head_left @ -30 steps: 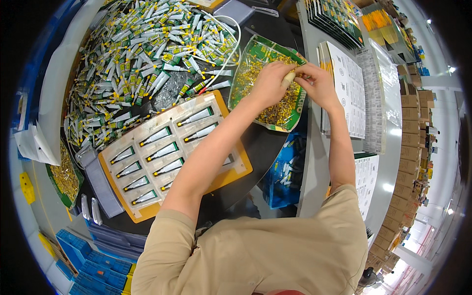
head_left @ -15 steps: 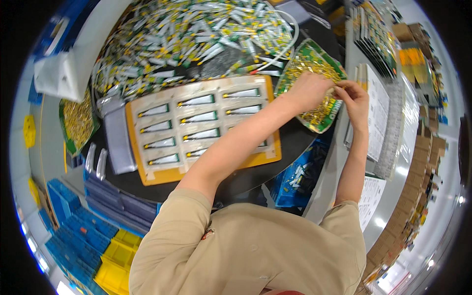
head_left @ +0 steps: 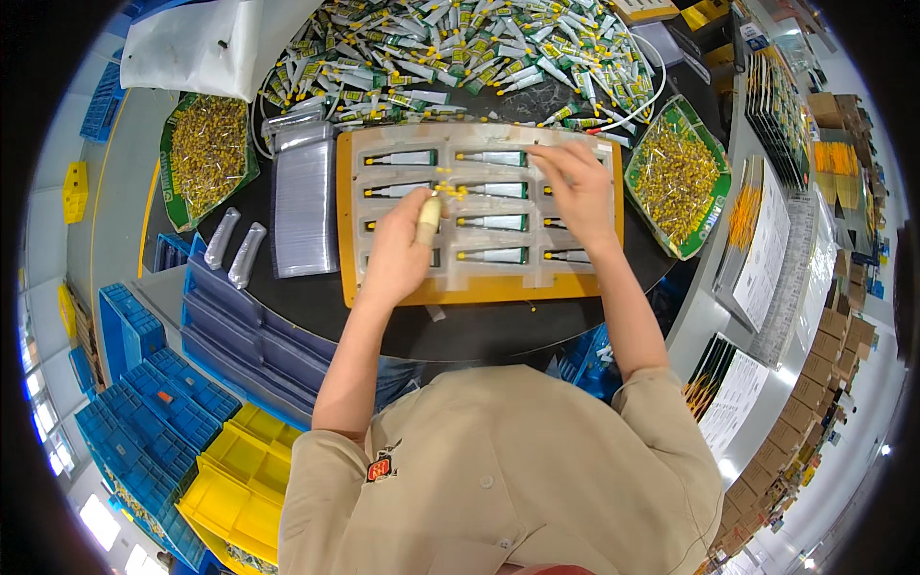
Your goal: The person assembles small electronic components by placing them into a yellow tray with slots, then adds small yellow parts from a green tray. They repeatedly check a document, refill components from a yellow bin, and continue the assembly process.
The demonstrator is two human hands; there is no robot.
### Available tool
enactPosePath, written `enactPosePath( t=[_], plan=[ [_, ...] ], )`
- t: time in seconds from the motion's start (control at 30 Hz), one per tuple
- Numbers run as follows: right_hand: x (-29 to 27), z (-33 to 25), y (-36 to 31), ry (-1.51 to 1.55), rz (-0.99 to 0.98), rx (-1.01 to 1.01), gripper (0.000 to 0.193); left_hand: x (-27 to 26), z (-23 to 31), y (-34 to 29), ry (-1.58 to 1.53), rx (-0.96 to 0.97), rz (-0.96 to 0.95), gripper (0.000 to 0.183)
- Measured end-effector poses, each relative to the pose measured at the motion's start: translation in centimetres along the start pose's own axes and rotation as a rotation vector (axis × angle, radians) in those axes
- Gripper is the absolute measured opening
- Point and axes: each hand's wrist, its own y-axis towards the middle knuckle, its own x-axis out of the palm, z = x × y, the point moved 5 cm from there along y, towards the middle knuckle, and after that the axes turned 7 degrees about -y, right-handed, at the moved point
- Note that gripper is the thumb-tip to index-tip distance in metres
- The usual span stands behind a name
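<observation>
A yellow-orange board [head_left: 479, 293] bears a clear plastic tray [head_left: 444, 273] whose hollows hold small silver-and-green tubes with dark nozzles and yellow tips. Over its left part is my left hand [head_left: 401, 247], closed, a pale finger cot on one finger. Several small yellow caps [head_left: 455, 190] show at its fingertips, over the middle of the tray. My right hand [head_left: 580, 192] hovers over the upper right part, thumb and fingers pinched near the end of a tube [head_left: 494, 157]. Whatever sits in that pinch is too small to make out.
Green bags of small yellow-and-gold pieces lie at the left [head_left: 206, 153] and right [head_left: 678, 172]. A large heap of loose tubes [head_left: 460, 57] covers the far table. Left of the board stands a stack of clear trays [head_left: 305, 216]. Blue crates [head_left: 158, 402] are at lower left.
Both hands have left the right-hand bag and moved left over the tray. Yellow caps now show at my left fingertips. The whole view has shifted.
</observation>
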Motion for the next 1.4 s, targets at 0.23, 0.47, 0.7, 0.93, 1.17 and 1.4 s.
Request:
enactPosePath(
  t=[0.23, 0.47, 0.7, 0.93, 1.17, 1.4],
  plan=[
    [3.0, -5.2, 2.1, -0.288, -0.049, -0.338, 0.024, -1.8, -0.5, -1.4, 0.148, 0.216, 0.053, 0.012],
    [2.5, -9.4, -1.8, 0.023, -0.313, -0.333, 0.019, 0.7, 1.0, -2.4, 0.51, 0.39, -0.155, 0.017],
    [-2.7, -1.6, -2.5, -0.025, -0.173, -0.129, 0.008, 2.8, 1.9, -1.1, 0.464, 0.347, -0.202, 0.024],
    [-5.6, 5.9, -1.0, -0.33, -0.03, -0.188, 0.011, 6.2, 3.3, 1.5, 0.548, 0.592, -0.157, 0.021],
    [-6.3, 5.2, -4.2, -0.307, -0.04, -0.178, 0.017, 7.4, 2.9, 2.6, 0.607, 0.556, -0.165, 0.018],
    [-7.4, 3.4, -8.0, -0.334, -0.055, -0.128, 0.019, 6.1, 2.9, 0.9, 0.483, 0.468, -0.146, 0.024]
  ],
)
